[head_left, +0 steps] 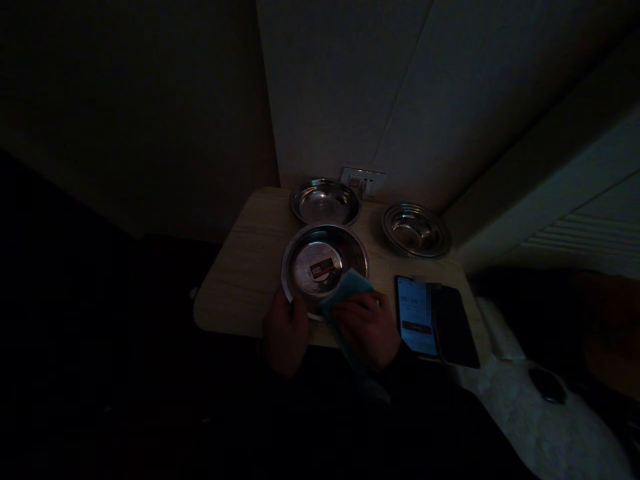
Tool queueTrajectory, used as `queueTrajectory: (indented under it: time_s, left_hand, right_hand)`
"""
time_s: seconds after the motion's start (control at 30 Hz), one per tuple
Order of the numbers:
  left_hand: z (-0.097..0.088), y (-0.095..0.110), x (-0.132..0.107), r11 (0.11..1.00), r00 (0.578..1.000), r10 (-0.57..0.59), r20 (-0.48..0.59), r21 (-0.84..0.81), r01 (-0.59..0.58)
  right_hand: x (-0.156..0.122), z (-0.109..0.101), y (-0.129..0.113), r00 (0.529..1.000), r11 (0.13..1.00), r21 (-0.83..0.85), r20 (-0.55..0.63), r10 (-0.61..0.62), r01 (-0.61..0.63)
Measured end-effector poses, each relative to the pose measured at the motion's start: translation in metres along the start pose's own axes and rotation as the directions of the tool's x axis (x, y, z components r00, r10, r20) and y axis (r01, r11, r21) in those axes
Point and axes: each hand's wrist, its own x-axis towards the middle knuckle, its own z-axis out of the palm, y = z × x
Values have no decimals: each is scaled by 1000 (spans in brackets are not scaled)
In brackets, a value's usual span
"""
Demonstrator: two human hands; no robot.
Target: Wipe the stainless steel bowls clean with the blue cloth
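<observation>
A shallow round metal bowl with a dark label on its inner base is near the front edge of the small table. My left hand grips its near-left rim, thumb on the inside. My right hand is closed over a blue-green cloth and presses it against the bowl's near-right inner side. Part of the cloth hangs down below the hand. Just behind stands a second metal bowl. To the right is a stack of metal bowls.
The wooden table backs onto a wall with a socket. A lit phone lies at the table's right, beside a dark flat object. White fluffy bedding with a small dark object is at the lower right. The room is dim.
</observation>
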Motion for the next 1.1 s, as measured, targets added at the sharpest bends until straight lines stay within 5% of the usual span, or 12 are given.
queueTrajectory:
  time_s: [0.5, 0.87, 1.1]
  left_hand:
    - [1, 1, 0, 999, 999, -42, 2, -7, 42]
    - [3, 0, 0, 998, 998, 62, -15, 16, -62]
    - [1, 4, -2, 1000, 1000, -21, -6, 21, 21]
  right_hand:
    - [1, -3, -3, 999, 999, -19, 35, 41, -41]
    - [3, -2, -4, 993, 994, 27, 49, 103, -105]
    - [2, -3, -8, 992, 993, 27, 46, 115, -117]
